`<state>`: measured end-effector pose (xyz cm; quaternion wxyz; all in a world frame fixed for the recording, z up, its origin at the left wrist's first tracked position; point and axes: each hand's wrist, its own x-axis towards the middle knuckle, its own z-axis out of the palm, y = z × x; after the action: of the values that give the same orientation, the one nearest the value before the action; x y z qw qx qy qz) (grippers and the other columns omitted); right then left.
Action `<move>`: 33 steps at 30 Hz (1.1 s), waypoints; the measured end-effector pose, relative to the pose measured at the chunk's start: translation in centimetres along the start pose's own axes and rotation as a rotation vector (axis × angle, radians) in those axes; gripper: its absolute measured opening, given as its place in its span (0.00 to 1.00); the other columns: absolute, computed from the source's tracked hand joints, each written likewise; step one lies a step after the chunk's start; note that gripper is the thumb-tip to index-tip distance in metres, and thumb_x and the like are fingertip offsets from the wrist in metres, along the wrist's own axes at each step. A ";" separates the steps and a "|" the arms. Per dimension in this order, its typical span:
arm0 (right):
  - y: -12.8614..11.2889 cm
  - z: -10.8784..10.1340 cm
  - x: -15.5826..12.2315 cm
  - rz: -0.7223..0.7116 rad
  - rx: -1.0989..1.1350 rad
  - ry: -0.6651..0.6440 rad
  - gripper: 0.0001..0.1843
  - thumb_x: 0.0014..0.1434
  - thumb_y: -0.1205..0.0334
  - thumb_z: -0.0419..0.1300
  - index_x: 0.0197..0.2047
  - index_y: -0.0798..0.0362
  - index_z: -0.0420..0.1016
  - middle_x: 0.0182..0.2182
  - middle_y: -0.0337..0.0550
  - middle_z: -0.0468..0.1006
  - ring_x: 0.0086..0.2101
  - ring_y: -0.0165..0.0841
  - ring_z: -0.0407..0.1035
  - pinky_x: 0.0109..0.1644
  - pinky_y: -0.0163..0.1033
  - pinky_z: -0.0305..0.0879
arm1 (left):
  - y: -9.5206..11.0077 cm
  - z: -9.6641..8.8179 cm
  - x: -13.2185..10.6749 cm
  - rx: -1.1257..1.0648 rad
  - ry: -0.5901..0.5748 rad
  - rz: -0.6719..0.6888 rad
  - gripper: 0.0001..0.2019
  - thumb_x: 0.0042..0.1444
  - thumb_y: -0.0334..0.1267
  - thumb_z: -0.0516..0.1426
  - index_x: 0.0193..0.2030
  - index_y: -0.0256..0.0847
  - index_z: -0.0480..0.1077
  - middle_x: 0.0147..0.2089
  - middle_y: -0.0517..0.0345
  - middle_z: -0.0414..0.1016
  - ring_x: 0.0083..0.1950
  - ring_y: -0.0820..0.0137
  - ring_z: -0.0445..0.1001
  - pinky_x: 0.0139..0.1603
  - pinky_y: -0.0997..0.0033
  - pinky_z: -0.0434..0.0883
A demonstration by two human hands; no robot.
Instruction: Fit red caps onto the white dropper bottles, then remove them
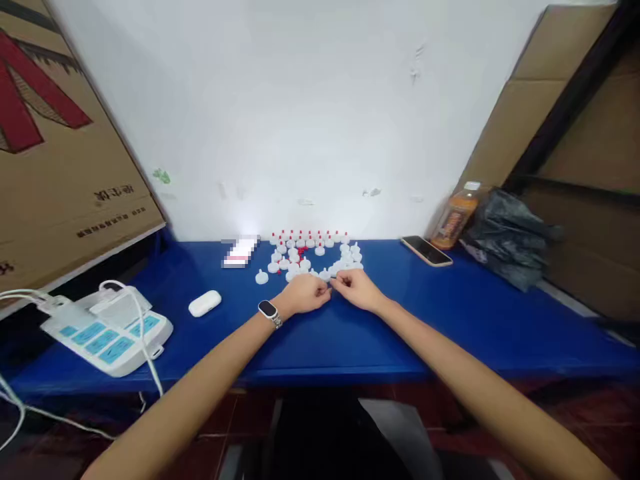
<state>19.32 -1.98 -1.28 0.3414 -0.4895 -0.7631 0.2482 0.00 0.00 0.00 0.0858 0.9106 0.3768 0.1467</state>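
Note:
Both of my hands meet over the blue table, just in front of a cluster of white nozzle caps (293, 256). My left hand (306, 293), with a watch (269, 309) on its wrist, has its fingers curled together. Close beside it, my right hand (359, 289) is pinched, its fingertips nearly touching the left ones. Whatever lies between the fingertips is too small to make out. Behind the cluster stand rows of white caps with red tips (310, 241). Small loose red tips (301, 251) lie among the white pieces. One white cap (261, 277) sits apart at the left.
A white earbud case (205, 303) and a power strip (117, 340) with cables lie to the left. On the right are a phone (427, 251), an orange drink bottle (454, 217) and a black plastic bag (510, 230). Cardboard (65, 173) stands at the left, against a white wall.

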 end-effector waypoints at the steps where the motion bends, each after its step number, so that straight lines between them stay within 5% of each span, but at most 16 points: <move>1: 0.0 0.0 0.0 0.004 0.005 0.000 0.21 0.60 0.53 0.55 0.20 0.51 0.54 0.18 0.33 0.57 0.22 0.26 0.52 0.28 0.35 0.49 | 0.1 0.0 -0.1 0.000 0.000 0.002 0.20 0.60 0.44 0.51 0.18 0.40 0.57 0.17 0.61 0.61 0.21 0.73 0.55 0.27 0.68 0.47; 33: 0.1 0.0 -0.2 -0.004 -0.014 -0.024 0.21 0.61 0.52 0.56 0.20 0.52 0.57 0.18 0.33 0.61 0.22 0.26 0.53 0.28 0.34 0.49 | -0.3 0.7 -0.1 0.017 0.034 0.010 0.20 0.60 0.43 0.51 0.18 0.40 0.61 0.17 0.60 0.63 0.20 0.73 0.54 0.27 0.68 0.48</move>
<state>19.42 -2.14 -1.36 0.3293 -0.4874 -0.7697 0.2482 -0.02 0.09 -0.74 0.0711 0.9105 0.3750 0.1593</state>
